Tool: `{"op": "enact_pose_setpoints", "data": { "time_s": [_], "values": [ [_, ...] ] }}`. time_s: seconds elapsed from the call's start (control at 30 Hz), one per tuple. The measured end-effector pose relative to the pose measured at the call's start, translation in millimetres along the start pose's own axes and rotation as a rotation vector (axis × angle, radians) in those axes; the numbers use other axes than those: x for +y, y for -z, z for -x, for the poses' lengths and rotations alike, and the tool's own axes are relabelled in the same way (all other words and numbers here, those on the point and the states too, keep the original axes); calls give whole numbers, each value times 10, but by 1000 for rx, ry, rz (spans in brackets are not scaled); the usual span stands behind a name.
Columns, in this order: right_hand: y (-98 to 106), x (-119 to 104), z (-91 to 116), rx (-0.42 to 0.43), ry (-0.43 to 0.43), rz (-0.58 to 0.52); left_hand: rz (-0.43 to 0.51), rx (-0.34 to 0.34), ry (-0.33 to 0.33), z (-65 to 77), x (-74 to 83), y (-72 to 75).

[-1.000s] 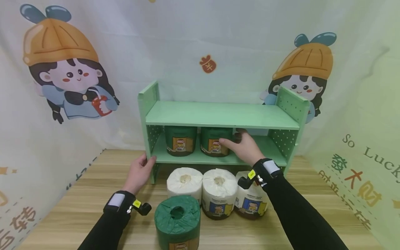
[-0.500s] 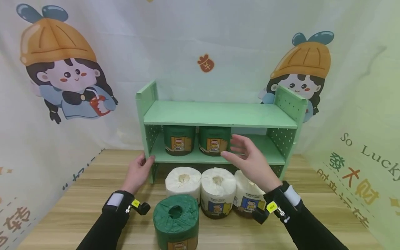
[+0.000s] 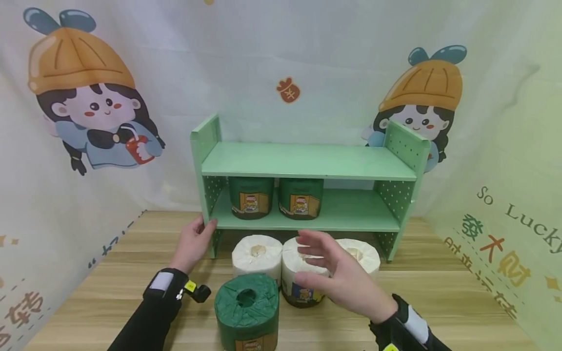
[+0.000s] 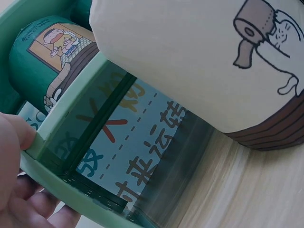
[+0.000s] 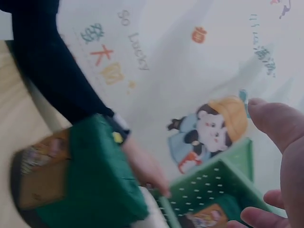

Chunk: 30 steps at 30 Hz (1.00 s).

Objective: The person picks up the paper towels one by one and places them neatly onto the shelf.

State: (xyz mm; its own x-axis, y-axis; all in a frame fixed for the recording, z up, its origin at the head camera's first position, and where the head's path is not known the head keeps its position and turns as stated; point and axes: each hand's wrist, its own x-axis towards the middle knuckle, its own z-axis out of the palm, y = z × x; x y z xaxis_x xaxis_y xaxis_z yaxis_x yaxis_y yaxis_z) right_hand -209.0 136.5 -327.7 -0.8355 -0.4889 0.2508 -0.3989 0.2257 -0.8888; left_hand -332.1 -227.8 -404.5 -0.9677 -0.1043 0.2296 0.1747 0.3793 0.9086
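1. Has a wood-grain tabletop point(image 3: 110, 292) below and a white printed cloth point(image 3: 246, 58) behind and along both sides, with two cartoon figures point(image 3: 94, 97) in orange hats and a red money pouch point(image 3: 288, 90).
2. Includes, toward the far side, a pale green two-board shelf point(image 3: 307, 160).
3. Carries on the lower board point(image 3: 360, 209), in its left half, a left green toilet paper roll point(image 3: 251, 197) and a right green toilet paper roll point(image 3: 300, 199), upright, with a narrow gap between.
4. Lines up, just in front, a left white roll point(image 3: 256, 256), a middle white roll point(image 3: 291, 265) and a right white roll point(image 3: 364, 251); puts a near green roll point(image 3: 247, 312) before the left one.
5. Grips the left upright point(image 3: 199, 161) with the left hand point(image 3: 192, 243), thumb on the near edge, fingers curled behind.
6. Hangs the right hand point(image 3: 340, 280) before the middle and right white rolls, thumb and fingers well apart, holding nothing.
7. Leaves a wide stretch of lower board between the right green roll and the right upright point(image 3: 391, 200).
8. Fits the upper board close over both shelved rolls, hiding their tops in the head view.
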Motion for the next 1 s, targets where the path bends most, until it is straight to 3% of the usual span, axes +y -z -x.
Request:
{"op": "enact_pose_setpoints", "data": {
  "time_s": [0.13, 0.3, 0.53, 0.77, 1.0],
  "values": [
    [-162, 93, 87, -78, 6, -14, 1, -3, -1, -4, -13, 4],
    [-382, 233, 153, -173, -81, -14, 2, -8, -20, -21, -34, 18],
    [-637, 492, 122, -245, -178, -43, -12, -8, -25, -13, -21, 23],
    [-783, 631, 43, -246, -187, -73, -21, 1, -21, -16, -15, -3],
    [-872, 682, 30, -210, -188, -13, -27, -6, -11, -19, -26, 2]
  ]
}}
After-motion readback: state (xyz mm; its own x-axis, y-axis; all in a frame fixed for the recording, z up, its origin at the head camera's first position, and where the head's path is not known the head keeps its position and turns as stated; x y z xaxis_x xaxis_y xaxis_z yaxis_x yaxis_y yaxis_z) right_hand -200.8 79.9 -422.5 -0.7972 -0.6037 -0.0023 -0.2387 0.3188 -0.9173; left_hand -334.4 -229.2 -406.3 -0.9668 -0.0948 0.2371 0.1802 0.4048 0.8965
